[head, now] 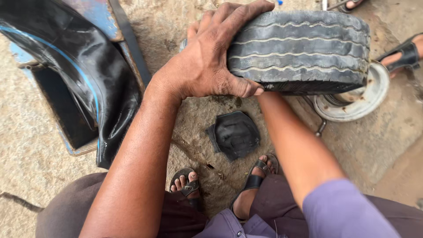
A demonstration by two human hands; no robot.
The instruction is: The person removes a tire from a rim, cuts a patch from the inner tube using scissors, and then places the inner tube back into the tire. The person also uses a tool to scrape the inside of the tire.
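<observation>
The person squats on rough stone ground and steadies a small worn tyre (299, 50) that stands upright on its tread in front of the knees. The left hand (207, 57) lies spread over the tyre's near shoulder, fingers curled over the top and thumb pressed along the sidewall, so it clasps the rubber firmly. The right forearm (295, 141) runs up under the tyre and the hand itself is hidden behind it, so whether it is closed on anything cannot be told. A metal rim (365, 97) lies flat just behind the tyre, a black rubber patch (235, 134) lies on the ground between the feet, and a slack inner tube (88, 75) hangs over a blue metal box (61, 114) to the left. To work the tyre well, the left hand should probably keep it braced upright.
</observation>
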